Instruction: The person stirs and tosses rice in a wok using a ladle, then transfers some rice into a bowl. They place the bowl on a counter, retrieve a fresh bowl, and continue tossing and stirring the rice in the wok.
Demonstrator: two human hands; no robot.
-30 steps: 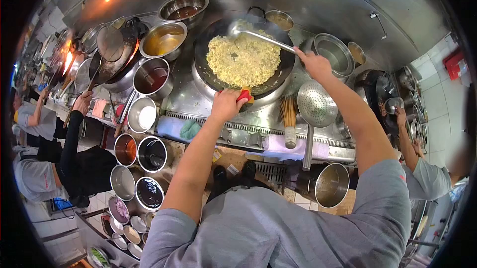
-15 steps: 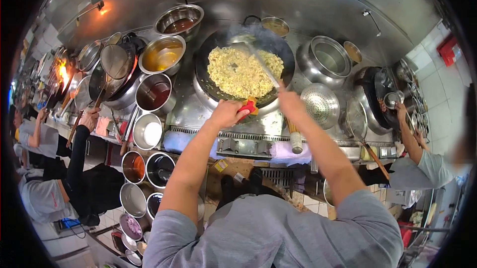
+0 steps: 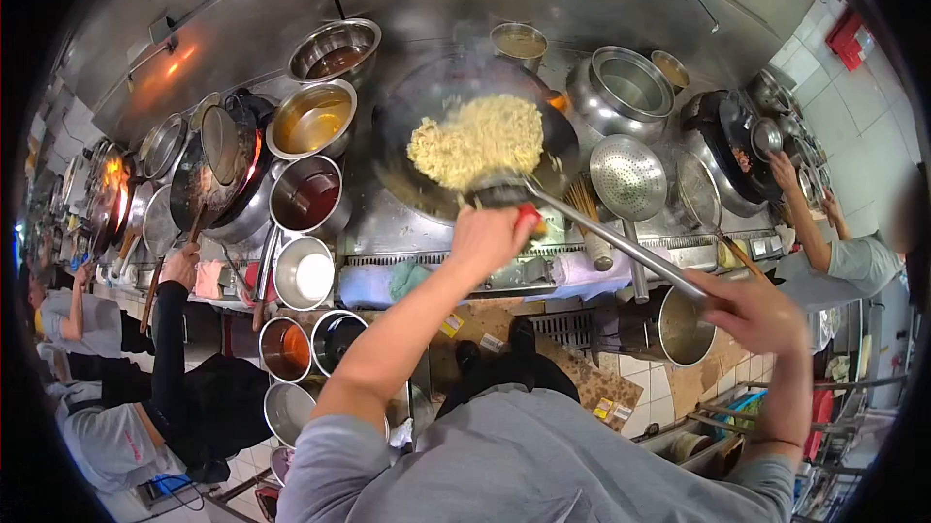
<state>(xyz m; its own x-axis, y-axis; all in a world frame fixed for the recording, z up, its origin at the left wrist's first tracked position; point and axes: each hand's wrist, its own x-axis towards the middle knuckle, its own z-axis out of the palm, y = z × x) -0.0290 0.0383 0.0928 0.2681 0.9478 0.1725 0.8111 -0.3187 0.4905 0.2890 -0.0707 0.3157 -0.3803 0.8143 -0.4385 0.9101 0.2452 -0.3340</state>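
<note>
Blurred yellow fried rice [image 3: 480, 140] is bunched in the middle and front of a large black wok [image 3: 558, 150], with faint steam over it. My left hand [image 3: 493, 232] is closed around a red cloth [image 3: 528, 219] at the wok's near edge. Fingers wrapped round its long handle, my right hand [image 3: 752, 310] holds a metal ladle [image 3: 616, 240] out to the right. The ladle's head lies at the near side of the wok, just behind my left hand and against the rice.
Bowls of amber liquid [image 3: 312, 122] and dark red sauce [image 3: 306, 195] stand left of the wok. To its right are a perforated skimmer [image 3: 627, 174] and a steel pot [image 3: 630, 87]. Co-workers' hands [image 3: 180, 264] [image 3: 783, 172] work at woks on both sides; flames [image 3: 118, 179] rise far left.
My right hand has pulled back to the right with the ladle, whose head moved from the wok's far side to its near side. My left hand shifted right; the rice is bunched and blurred.
</note>
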